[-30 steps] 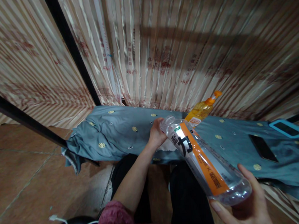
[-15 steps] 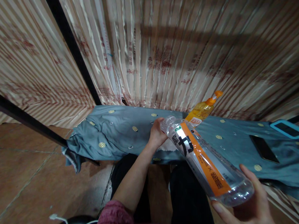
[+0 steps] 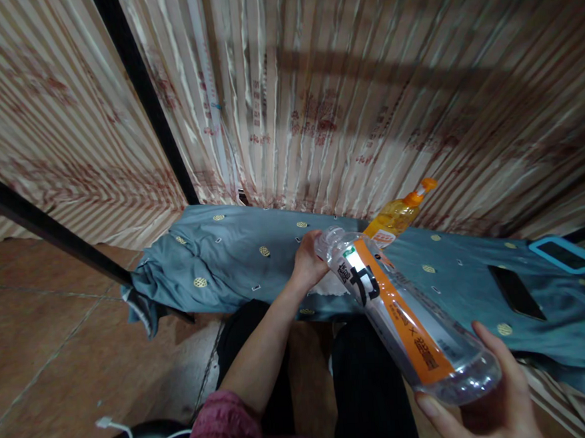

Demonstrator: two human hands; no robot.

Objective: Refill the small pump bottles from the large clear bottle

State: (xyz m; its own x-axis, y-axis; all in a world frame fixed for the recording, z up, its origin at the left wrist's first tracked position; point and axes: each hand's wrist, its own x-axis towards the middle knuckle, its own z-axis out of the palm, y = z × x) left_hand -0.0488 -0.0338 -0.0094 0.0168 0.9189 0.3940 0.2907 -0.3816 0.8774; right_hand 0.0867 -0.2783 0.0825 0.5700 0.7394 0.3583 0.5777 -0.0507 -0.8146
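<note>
A large clear plastic bottle (image 3: 386,312) with an orange and silver label slants across the view, held between both hands. Its neck end points up and left, where my left hand (image 3: 309,261) is closed around it; most of those fingers are hidden behind the bottle. At the lower right, my right hand (image 3: 490,399) grips the base, thumb on the near side and a finger on the far side. Beneath the neck, a white tissue-like piece (image 3: 330,284) lies on the cloth. Behind the bottle stands an orange pump bottle (image 3: 395,217) of yellow liquid.
A grey-blue cloth (image 3: 246,275) with pineapple prints covers the long narrow surface. On its right lie a black phone (image 3: 515,291) and a blue-framed object (image 3: 565,254). Striped curtains (image 3: 315,110) hang behind, with dark poles (image 3: 146,96) at left. A white cable (image 3: 130,437) is at lower left.
The bottle's base and my right hand have shifted very slightly to the right. Otherwise both hands keep the same hold.
</note>
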